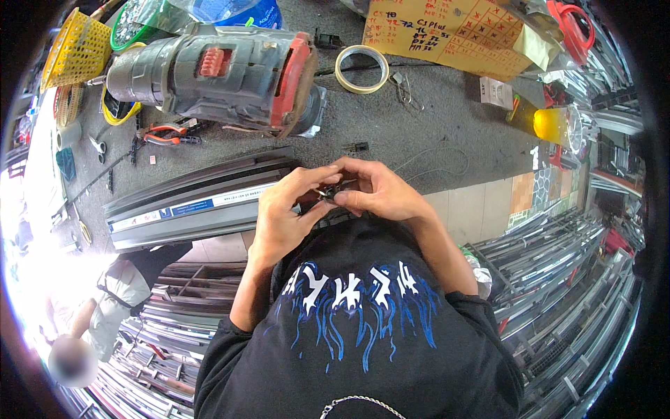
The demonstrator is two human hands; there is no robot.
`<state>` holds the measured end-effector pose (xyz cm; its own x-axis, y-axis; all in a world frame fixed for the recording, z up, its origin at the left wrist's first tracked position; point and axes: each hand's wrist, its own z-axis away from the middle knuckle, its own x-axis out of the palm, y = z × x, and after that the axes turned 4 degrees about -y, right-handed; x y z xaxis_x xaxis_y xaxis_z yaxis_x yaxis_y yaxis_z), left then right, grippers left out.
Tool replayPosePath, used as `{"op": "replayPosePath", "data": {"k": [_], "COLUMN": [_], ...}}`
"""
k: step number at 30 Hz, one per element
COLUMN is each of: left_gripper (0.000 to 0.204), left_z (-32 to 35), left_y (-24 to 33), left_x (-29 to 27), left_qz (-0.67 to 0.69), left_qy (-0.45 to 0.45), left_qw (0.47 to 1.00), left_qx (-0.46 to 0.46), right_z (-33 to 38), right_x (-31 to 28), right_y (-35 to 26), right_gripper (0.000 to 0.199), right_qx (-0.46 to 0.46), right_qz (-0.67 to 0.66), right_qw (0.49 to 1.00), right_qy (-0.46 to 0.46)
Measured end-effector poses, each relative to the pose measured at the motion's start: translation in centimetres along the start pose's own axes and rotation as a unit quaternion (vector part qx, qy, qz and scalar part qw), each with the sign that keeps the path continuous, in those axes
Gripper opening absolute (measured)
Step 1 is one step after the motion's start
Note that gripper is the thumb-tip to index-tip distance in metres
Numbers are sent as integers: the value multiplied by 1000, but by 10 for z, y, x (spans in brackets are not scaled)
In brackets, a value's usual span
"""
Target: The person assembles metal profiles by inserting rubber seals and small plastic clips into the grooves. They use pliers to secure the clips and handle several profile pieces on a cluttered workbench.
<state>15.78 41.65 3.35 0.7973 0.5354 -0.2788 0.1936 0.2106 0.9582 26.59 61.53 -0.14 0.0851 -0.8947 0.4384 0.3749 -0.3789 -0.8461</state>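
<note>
Pinched from the left by the left hand [283, 209] and from the right by the right hand [373, 188], both closed narrowly on one small dark plastic part [331, 192], lying crosswise between fingertips above the grey felt-covered workbench [433, 133].

Your left hand [283, 209] and right hand [380, 190] pinched a small black part [332, 191] between their fingertips, just above the grey bench [447, 133]; a big grey power tool [216, 73] lay beyond them.
</note>
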Motion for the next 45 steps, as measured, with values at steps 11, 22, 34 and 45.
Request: {"op": "replayPosePath", "data": {"k": [11,22,34,45], "left_gripper": [51,78,64,45], "left_z": [-5,0,8,-18], "left_y": [-7,-2,4,-45], "left_x": [-8,1,-21,-57], "left_qz": [-54,-72,26,-380], "left_qy": [-9,6,-8,32], "left_qw": [999,997,999,924], "left_qx": [-4,24,-43,20], "right_z": [-5,-7,-12,-24], "right_x": [3,18,16,12], "right_y": [-4,-21,-13,-6], "right_gripper": [34,28,18,22], "right_qx": [3,-12,-28,25], "right_qz": [-18,304,196,193], "right_qw": [998,933,970,960], "right_qy": [55,191,143,200]}}
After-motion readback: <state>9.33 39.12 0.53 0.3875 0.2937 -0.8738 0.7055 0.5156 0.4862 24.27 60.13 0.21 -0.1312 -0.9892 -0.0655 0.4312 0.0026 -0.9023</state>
